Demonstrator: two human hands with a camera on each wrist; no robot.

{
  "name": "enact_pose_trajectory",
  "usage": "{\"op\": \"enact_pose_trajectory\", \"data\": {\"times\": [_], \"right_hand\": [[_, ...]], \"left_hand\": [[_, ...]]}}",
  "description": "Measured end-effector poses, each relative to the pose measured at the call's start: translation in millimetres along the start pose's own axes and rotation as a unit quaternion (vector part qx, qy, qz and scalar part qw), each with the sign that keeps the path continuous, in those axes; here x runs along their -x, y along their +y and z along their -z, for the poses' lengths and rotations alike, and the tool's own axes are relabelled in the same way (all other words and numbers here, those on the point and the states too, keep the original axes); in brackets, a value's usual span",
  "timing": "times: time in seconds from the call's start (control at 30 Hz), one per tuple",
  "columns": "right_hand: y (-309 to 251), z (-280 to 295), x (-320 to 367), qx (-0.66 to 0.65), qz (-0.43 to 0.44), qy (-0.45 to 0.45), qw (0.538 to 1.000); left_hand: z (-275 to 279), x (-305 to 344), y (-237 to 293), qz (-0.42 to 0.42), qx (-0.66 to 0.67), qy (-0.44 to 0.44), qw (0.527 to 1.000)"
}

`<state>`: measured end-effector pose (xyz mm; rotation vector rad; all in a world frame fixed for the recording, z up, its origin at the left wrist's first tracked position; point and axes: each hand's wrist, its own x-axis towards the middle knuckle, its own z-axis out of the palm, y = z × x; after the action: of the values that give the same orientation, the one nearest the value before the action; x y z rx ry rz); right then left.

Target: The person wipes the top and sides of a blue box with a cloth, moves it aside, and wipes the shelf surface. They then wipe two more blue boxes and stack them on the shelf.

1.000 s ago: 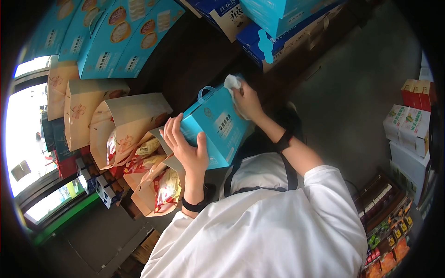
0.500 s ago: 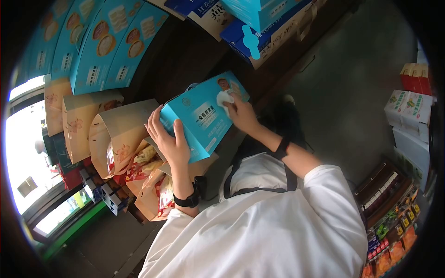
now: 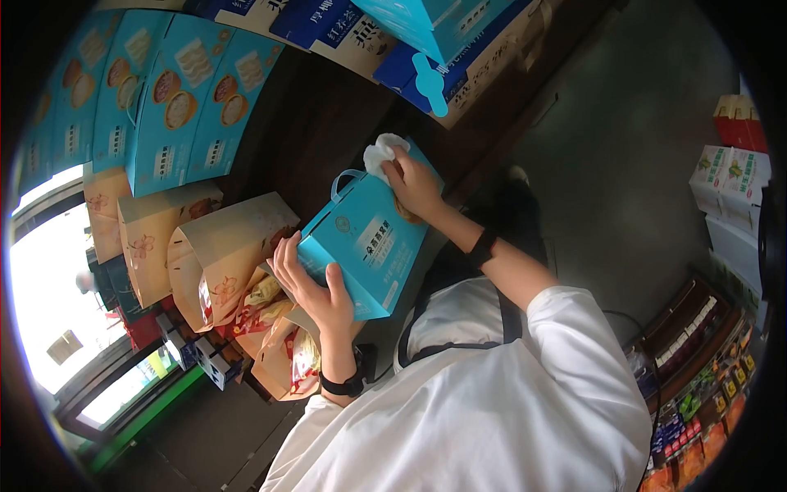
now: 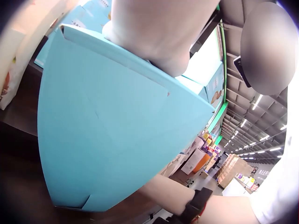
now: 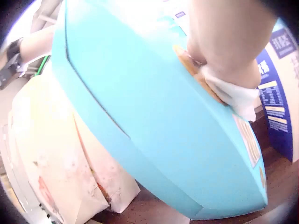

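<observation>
A blue gift box (image 3: 373, 234) with a carry handle (image 3: 348, 180) stands tilted in front of me, with dark lettering on its near face. My left hand (image 3: 316, 291) rests against the box's left end, its fingers fairly straight and the thumb apart from them. In the left wrist view, that plain blue end panel (image 4: 121, 126) fills the middle, with the hand over its upper edge. My right hand (image 3: 414, 184) pinches a crumpled white cloth (image 3: 381, 152) at the box's upper right edge. The right wrist view has the cloth (image 5: 233, 95) against the box beside a printed bowl picture.
Similar blue boxes (image 3: 184, 107) stand in a row at upper left. Beige gift bags (image 3: 234, 246), some holding packets, crowd the left side. At the top, another blue box (image 3: 443, 25) sits on blue-and-beige cartons (image 3: 484, 78). White cartons (image 3: 730, 180) are stacked far right.
The right hand moved with the cloth from the upper edge onto the printed face, then back to the upper edge. The box tipped back and forward again. The left hand stayed at its end.
</observation>
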<state>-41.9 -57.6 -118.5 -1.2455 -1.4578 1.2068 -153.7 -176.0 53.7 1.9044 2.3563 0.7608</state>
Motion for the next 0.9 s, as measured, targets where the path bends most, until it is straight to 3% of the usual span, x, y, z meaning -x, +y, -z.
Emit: {"op": "enact_pose_trajectory", "data": {"times": [0.07,0.1,0.17,0.27,0.4,0.47,0.57,0.6,0.67,0.73,0.8,0.87,0.9], "right_hand": [[21.5,-7.3,-7.9,-0.026,-0.016,0.004,1.000],[40.0,-14.0,-11.3,0.027,-0.043,0.024,0.998],[61.6,-15.4,-15.5,0.068,-0.149,0.037,0.986],[94.0,-10.0,-11.6,0.120,-0.222,0.024,0.967],[117.5,-5.5,-8.9,0.134,-0.230,0.001,0.964],[168.2,-11.2,-11.5,0.174,-0.224,-0.089,0.955],[172.4,0.7,-16.0,0.140,-0.262,-0.111,0.949],[152.2,6.1,-17.2,0.143,-0.253,-0.109,0.951],[85.0,14.9,-8.6,0.094,-0.223,0.009,0.970],[56.5,10.2,-7.4,0.046,-0.156,0.020,0.986],[19.1,18.2,-2.4,0.004,-0.113,0.017,0.993],[-8.3,29.5,7.8,-0.027,-0.054,-0.026,0.998],[-3.9,21.0,12.8,-0.046,0.005,-0.001,0.999]], "left_hand": [[0.4,2.0,-0.5,0.005,0.004,0.013,1.000],[-0.3,4.2,-2.3,0.013,0.013,0.017,1.000],[0.4,9.5,-6.3,0.013,0.016,0.021,1.000],[3.7,13.9,-9.0,0.006,0.014,0.028,0.999],[3.6,16.8,-4.8,-0.007,0.010,0.023,1.000],[1.4,16.7,0.1,-0.023,0.005,0.018,1.000],[3.7,13.7,9.7,-0.047,-0.013,-0.010,0.999],[4.5,11.1,14.5,-0.055,-0.022,-0.036,0.998],[7.9,2.5,25.5,-0.059,-0.009,-0.042,0.997],[8.1,-8.2,32.2,-0.065,-0.014,-0.088,0.994],[14.0,-16.1,41.5,-0.080,-0.010,-0.079,0.994],[23.0,-26.4,45.5,-0.068,-0.029,-0.146,0.987],[26.9,-34.0,45.8,-0.061,-0.005,-0.172,0.983]]}}
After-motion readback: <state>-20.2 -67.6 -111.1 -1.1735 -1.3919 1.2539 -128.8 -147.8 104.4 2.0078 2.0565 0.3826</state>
